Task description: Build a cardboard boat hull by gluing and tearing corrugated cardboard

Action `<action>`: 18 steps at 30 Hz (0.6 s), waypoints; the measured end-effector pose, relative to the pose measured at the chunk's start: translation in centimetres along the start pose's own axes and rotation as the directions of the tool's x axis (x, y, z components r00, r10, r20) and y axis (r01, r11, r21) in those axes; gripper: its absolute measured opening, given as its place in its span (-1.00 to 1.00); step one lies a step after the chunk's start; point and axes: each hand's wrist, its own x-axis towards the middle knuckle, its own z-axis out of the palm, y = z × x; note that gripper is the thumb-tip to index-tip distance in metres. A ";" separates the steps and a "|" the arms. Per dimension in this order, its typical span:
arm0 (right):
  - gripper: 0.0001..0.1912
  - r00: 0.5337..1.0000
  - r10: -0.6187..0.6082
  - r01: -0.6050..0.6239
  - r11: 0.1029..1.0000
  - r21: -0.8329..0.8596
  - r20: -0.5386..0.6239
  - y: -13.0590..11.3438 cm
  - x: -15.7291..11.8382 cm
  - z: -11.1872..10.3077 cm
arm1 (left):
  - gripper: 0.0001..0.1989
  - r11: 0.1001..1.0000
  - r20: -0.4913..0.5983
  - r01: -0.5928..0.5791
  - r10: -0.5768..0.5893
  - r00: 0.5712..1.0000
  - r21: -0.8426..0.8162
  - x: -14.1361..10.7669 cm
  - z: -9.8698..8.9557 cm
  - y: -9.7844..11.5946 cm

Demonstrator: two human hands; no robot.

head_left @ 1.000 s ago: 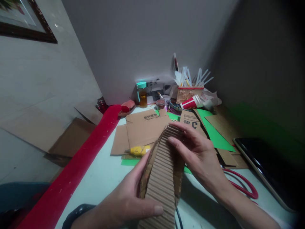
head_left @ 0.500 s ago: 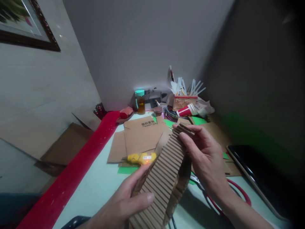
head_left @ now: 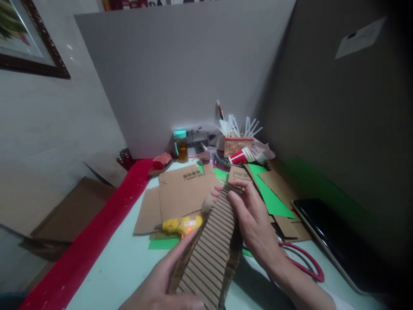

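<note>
A long cardboard piece with a ridged, corrugated top (head_left: pixel 209 245) is held between both hands over the table. My left hand (head_left: pixel 167 275) grips its near left side, thumb across the ridges at the bottom edge of the view. Around the far end, my right hand (head_left: pixel 250 215) has its thumb on top and its fingers at the tip. Just left of the piece lies a yellow glue gun (head_left: pixel 180 224) with a small orange light, its nozzle pointing left. Flat cardboard (head_left: pixel 183 193) with printed characters lies beyond it.
Red-handled scissors (head_left: pixel 305 260) lie right of my right arm, near a black-screened tablet (head_left: pixel 335 241). Green sheets (head_left: pixel 271 193) and cardboard scraps are at the right. Farther back stand a teal-lidded bottle (head_left: pixel 181 148), a box of white sticks (head_left: pixel 238 145) and a tilted red cup (head_left: pixel 240 156).
The view has shifted, so the table items appear farther left and slightly lower. My right hand has moved from the piece's far right edge to close around its tip, baring more green sheet.
</note>
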 end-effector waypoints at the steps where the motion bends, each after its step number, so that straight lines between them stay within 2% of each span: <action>1: -0.82 1.000 -0.008 0.008 1.000 -0.010 0.006 0.0 0.0 -0.1 | -0.18 1.000 -0.010 0.019 -0.019 1.000 0.002 -0.1 0.0 0.1; 3: -0.85 0.999 -0.041 0.042 0.998 -0.036 0.008 0.0 0.1 -0.5 | -0.20 1.000 -0.024 0.029 -0.029 0.999 -0.013 -0.2 0.0 0.2; 7: -0.89 0.993 -0.119 0.116 0.990 -0.078 -0.028 -0.3 0.0 -1.3 | -0.19 0.996 -0.056 -0.035 0.031 0.998 -0.084 0.2 -0.3 0.1; 9: -0.87 0.988 -0.148 0.144 0.987 -0.076 -0.050 -0.7 0.0 -1.5 | -0.24 0.991 -0.128 -0.069 0.054 0.990 -0.112 0.7 -0.8 -0.1; 12: -0.77 0.978 -0.199 0.194 0.977 -0.085 -0.056 -1.5 0.0 -1.9 | -0.49 0.984 -0.308 -0.122 0.078 0.948 -0.126 1.2 -1.3 0.0; 13: -0.75 0.973 -0.227 0.221 0.967 -0.124 -0.039 -1.8 0.0 -2.0 | -0.57 0.982 -0.341 -0.132 0.078 0.937 -0.136 1.3 -1.4 0.2; 15: -0.79 0.961 -0.274 0.277 0.928 -0.251 0.046 -2.5 0.1 -2.3 | -0.63 0.979 -0.338 -0.148 0.093 0.937 -0.141 1.3 -1.4 0.7; 18: -0.82 0.948 -0.210 0.295 0.860 -0.416 0.237 -3.4 0.4 -2.9 | -0.57 0.981 -0.309 -0.179 0.149 0.939 -0.071 1.0 -1.4 1.5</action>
